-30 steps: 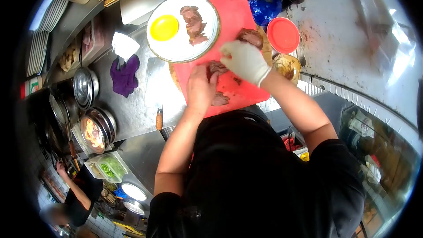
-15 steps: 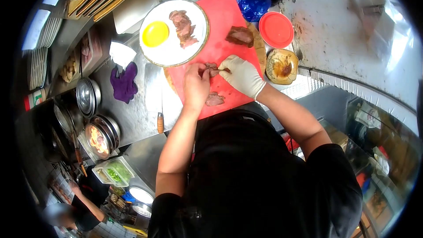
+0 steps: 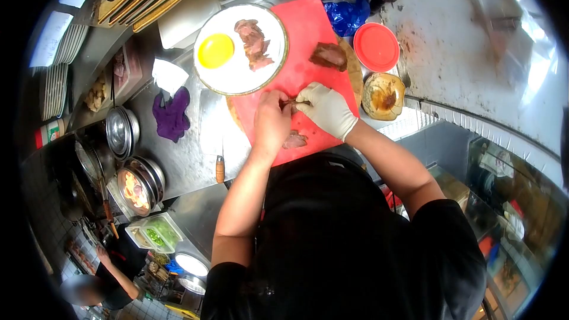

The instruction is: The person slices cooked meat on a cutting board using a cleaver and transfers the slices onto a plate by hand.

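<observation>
Over the red cutting board, my bare left hand pinches one side of a small slice of meat. My right hand, in a white glove, is closed on the slice's other side; the fingers hide most of it. Another meat slice lies on the board close to my left wrist. Farther up the board is a thick browned chunk of meat. A white plate overlaps the board's left edge, bearing a row of meat slices and a small yellow dish.
A cleaver with a wooden handle lies left of the board, near a purple cloth. On the right stand a red round lid and a bowl with brown sauce. A co-worker is at the lower left.
My hands have drawn closer together around the slice, and my left hand now covers more of it. The whole scene has shifted slightly right and down in view.
</observation>
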Tool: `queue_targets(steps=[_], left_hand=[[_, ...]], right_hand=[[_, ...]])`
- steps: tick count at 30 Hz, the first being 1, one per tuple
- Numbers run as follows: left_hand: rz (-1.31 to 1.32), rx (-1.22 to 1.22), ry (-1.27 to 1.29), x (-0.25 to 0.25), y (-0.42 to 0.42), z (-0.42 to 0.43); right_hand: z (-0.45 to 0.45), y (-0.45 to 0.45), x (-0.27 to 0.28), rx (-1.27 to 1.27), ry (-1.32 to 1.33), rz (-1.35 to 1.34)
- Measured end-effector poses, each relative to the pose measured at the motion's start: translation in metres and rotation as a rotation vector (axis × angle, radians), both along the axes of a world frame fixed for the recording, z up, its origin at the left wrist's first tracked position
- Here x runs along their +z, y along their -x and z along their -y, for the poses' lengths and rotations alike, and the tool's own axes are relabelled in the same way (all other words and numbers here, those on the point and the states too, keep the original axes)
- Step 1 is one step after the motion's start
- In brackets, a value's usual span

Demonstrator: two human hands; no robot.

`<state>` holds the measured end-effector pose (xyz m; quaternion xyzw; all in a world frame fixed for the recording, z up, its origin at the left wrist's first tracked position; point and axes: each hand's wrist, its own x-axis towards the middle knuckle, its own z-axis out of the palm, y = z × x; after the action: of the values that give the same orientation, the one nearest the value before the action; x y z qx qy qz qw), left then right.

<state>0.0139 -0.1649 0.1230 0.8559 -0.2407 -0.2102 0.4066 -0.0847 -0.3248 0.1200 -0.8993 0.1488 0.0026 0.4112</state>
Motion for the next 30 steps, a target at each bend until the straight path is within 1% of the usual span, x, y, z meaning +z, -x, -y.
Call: queue_targets(steps=[1, 4, 7, 10, 11, 12, 13, 14, 16, 17, 19, 20, 23, 26, 30], left_hand=[[0.008, -0.003, -0.006, 0.003, 0.001, 0.000], [-0.097, 0.009, -0.001, 0.000, 0.000, -0.002], [-0.084, 0.026, 0.079, 0.019, -0.011, -0.005], [-0.053, 0.046, 0.085, 0.048, -0.050, 0.004], [0.009, 0.064, 0.077, 0.055, -0.065, 0.010], [-0.028, 0.101, 0.055, 0.065, -0.081, 0.017], [0.007, 0.069, 0.086, 0.061, -0.100, 0.020], [-0.158, 0.114, 0.128, 0.051, -0.120, 0.025], [0.038, 0.065, -0.009, 0.046, -0.151, 0.035], [0.135, 0.041, -0.076, 0.044, -0.162, 0.039], [0.187, -0.002, -0.074, 0.038, -0.174, 0.046], [0.212, -0.022, -0.073, 0.035, -0.178, 0.048], [0.282, -0.052, -0.123, 0.026, -0.183, 0.053], [0.311, 0.008, -0.199, 0.028, -0.183, 0.054], [0.365, -0.054, -0.272, 0.032, -0.182, 0.051]], right_hand=[[-0.001, 0.001, 0.000, 0.000, 0.000, 0.003], [-0.002, 0.001, -0.001, -0.023, -0.012, 0.041], [0.000, -0.011, 0.014, -0.066, -0.166, -0.005], [0.005, -0.048, 0.029, -0.125, -0.379, 0.120], [0.008, -0.063, 0.028, -0.136, -0.412, 0.153], [0.012, -0.082, 0.025, -0.146, -0.445, 0.187], [0.016, -0.101, 0.021, -0.156, -0.477, 0.222], [0.019, -0.119, 0.015, -0.167, -0.490, 0.229], [0.026, -0.152, 0.004, -0.185, -0.514, 0.242], [0.029, -0.162, -0.001, -0.202, -0.515, 0.201], [0.034, -0.179, -0.010, -0.234, -0.518, 0.113], [0.035, -0.185, -0.025, -0.265, -0.480, 0.113], [0.036, -0.181, -0.009, -0.305, -0.487, 0.036], [0.036, -0.175, -0.021, -0.277, -0.278, 0.178], [0.037, -0.170, -0.004, -0.245, -0.221, 0.108]])
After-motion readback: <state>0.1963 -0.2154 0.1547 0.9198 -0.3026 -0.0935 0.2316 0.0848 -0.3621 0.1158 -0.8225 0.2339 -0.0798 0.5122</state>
